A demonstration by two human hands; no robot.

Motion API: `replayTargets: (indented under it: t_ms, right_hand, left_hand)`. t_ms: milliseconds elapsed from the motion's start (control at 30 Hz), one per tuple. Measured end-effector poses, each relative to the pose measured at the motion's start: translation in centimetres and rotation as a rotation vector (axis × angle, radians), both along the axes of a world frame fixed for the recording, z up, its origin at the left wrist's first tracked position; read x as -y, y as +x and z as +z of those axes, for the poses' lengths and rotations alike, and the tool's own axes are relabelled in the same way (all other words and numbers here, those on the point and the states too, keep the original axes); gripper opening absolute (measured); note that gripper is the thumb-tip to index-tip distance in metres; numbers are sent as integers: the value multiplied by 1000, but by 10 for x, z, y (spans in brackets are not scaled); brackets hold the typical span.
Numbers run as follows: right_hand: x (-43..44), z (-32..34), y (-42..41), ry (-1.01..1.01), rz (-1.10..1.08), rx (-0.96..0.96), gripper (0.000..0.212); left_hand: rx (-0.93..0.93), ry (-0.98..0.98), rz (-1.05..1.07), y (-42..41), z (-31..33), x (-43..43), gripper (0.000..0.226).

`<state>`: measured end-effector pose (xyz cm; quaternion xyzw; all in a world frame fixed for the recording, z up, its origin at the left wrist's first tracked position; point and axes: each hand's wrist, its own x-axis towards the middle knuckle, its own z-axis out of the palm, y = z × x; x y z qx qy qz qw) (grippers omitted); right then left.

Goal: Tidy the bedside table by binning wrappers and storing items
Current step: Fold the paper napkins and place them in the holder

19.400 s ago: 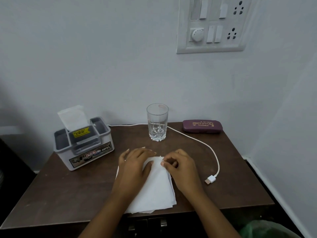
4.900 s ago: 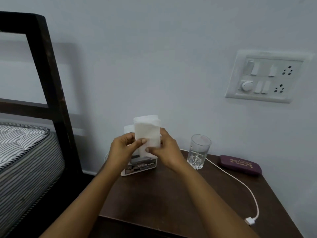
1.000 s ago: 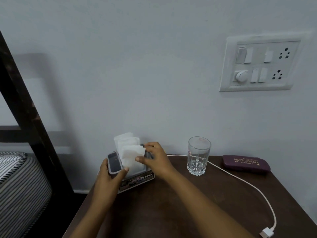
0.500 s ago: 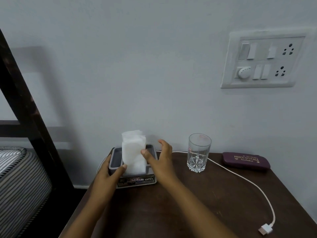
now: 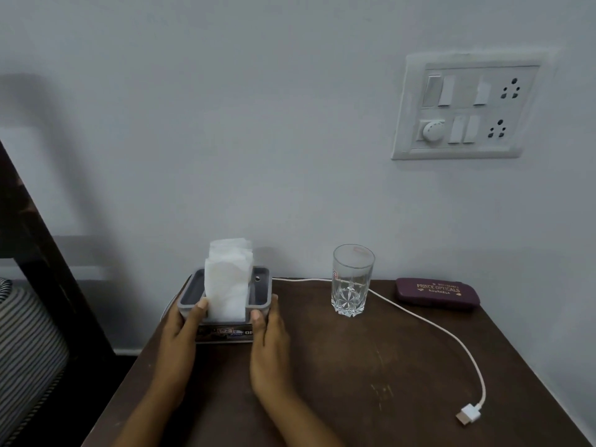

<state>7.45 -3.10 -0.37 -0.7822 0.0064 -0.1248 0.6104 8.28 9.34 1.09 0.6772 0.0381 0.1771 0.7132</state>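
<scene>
A grey tissue holder [image 5: 259, 290] stands at the back left of the dark wooden bedside table [image 5: 354, 366]. White tissues [image 5: 227, 282] stick upright out of its middle slot. My left hand [image 5: 180, 330] grips the holder's left front corner, thumb on the rim beside the tissues. My right hand [image 5: 269, 343] grips its right front corner, thumb on the rim. Both hands hold the holder from the sides.
A clear drinking glass [image 5: 352, 279] stands to the right of the holder. A maroon spectacle case [image 5: 437, 291] lies at the back right. A white USB cable [image 5: 464, 350] curves across the table to its plug [image 5: 468, 417]. A dark bed frame [image 5: 38, 253] and striped mattress [image 5: 25, 350] are left.
My right hand has left the tissues and come down onto the holder's right side. My left hand has shifted to its left corner. The tissues now stand in the holder by themselves.
</scene>
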Motion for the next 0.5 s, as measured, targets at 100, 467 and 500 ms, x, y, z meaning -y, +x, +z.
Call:
replayTargets:
  t_ms: [100,467,500]
  right_hand:
    - [1,-4,3,-21,-8,31,54]
    - [4,1,12,-2,-5,-21,54]
    - [4,3,12,7,3,-33,55]
  left_hand:
    - [12,3,16,3,-2,5,33]
    - [6,55,18,15,-4,8,42]
    - [9,55,17,15,-4,8,43]
